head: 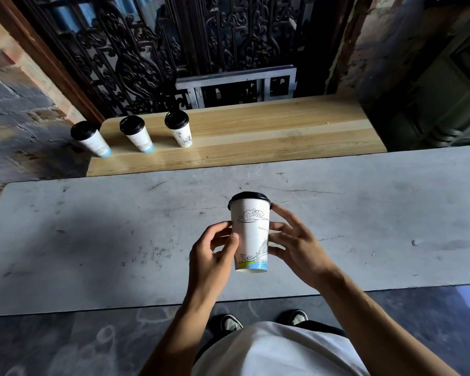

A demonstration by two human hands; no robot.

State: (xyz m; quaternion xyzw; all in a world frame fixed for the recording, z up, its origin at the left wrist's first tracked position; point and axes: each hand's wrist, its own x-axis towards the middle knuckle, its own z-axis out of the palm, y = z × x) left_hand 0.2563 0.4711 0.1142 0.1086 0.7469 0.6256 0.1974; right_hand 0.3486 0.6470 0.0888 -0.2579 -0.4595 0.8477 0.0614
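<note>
1 head camera looks down, close above the cup (251,234).

White paper cup with black plastic lid (251,234): printed word unreadable, runs out of sight beside right hand (296,251). Left hand (215,251) fingertips hidden behind cup. Grey scuffed tabletop (92,240) cut off at right. Drawings on three far white lidded cups (137,137) too small to tell.

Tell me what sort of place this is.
Likely a café's serving counter: a black-lidded white paper cup being held, three more on a pale wooden shelf, a scuffed grey worktop.
</note>
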